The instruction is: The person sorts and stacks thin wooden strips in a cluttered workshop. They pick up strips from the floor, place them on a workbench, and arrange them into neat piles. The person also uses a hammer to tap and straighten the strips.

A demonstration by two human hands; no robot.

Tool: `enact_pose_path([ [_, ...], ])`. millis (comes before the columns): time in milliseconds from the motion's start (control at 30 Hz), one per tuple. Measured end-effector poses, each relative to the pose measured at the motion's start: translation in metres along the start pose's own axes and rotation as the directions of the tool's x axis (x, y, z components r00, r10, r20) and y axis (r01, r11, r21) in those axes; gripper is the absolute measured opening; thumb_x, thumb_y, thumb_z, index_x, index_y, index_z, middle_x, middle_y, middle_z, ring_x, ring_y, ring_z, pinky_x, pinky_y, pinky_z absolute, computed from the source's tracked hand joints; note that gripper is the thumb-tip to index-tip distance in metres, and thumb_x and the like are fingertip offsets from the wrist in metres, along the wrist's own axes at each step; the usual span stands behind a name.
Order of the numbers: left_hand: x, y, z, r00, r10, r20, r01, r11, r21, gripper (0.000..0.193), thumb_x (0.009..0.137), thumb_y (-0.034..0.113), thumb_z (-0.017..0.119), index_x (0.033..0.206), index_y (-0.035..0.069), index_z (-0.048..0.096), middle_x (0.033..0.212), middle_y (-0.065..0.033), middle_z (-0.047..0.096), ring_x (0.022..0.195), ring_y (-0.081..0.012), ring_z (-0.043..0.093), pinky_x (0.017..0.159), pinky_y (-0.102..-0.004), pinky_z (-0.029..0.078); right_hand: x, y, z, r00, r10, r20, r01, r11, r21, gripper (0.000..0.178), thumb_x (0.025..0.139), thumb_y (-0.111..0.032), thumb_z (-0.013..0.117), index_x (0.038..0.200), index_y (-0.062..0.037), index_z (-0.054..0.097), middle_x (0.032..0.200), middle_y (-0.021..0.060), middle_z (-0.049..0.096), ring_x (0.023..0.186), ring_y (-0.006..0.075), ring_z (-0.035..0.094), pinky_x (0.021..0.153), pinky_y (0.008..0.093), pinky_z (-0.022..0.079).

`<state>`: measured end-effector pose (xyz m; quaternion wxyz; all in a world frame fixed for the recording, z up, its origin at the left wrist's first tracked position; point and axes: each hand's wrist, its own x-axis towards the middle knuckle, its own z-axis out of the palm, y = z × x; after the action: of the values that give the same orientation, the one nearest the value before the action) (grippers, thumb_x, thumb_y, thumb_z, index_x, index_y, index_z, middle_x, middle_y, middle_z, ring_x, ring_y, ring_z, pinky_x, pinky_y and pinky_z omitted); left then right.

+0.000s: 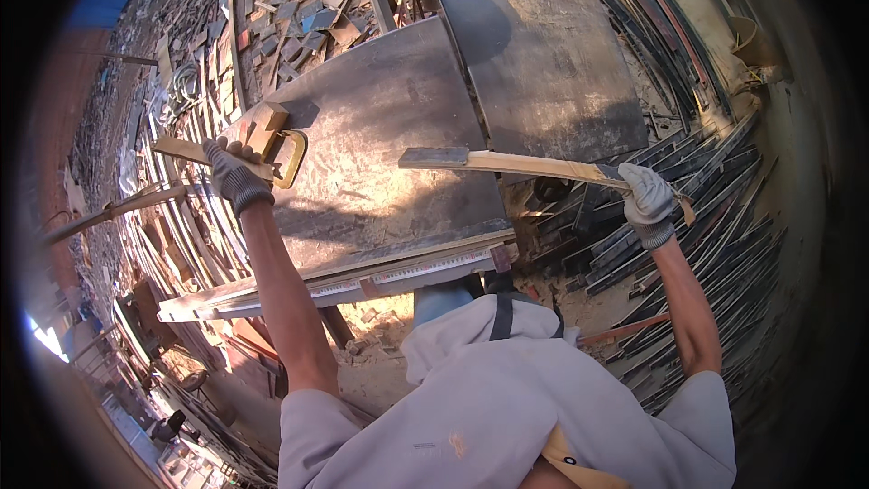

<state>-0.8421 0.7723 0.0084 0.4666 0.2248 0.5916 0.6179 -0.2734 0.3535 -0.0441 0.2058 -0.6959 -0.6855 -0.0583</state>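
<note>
Sunlit, debris-strewn floor [385,315] beside broad worktable [380,100]

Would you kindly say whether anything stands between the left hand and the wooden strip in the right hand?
Yes: in this view, a yellow curved handle lies between the left hand and the wooden strip, nearer the hand.

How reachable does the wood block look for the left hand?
Probably yes: the wood block sits just beyond the fingers of the left hand, and no obstacle shows between them. That hand is closed over a brown strip, though, so it may have to let go first.
</note>
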Motion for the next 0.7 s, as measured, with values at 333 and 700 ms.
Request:
enact_pose_path([
  [333,-0.154,-0.116,0.063,0.332,-0.214,0.919,-0.941,-0.001,0.340,0.129,0.069,0.077,0.081,0.164,0.008,0.028,0.168,-0.0177,0.033,0.157,-0.0371,0.027,0.131,-0.0476,0.022,0.035,0.060,0.039,0.965,-0.249,-0.080,0.246,0.968,-0.044,0.047,0.075,0.001,0.068,0.120,-0.0073,0.072,0.130,0.0148,0.070,0.120,0.0374,0.067,0.106,0.0504,0.054],
  [700,-0.177,-0.211,0.053,0.396,-0.122,0.910,-0.879,0.238,0.414,0.073,0.074,0.021,0.086,0.141,0.007,0.061,0.141,-0.0133,0.057,0.133,-0.0353,0.050,0.114,-0.0472,0.040,0.090,0.055,0.107,0.836,0.049,0.546,0.095,0.968,-0.231,0.082,0.084,-0.040,0.082,0.154,-0.0104,0.050,0.159,0.0159,0.046,0.148,0.0332,0.041,0.126,0.0458,0.028],
])
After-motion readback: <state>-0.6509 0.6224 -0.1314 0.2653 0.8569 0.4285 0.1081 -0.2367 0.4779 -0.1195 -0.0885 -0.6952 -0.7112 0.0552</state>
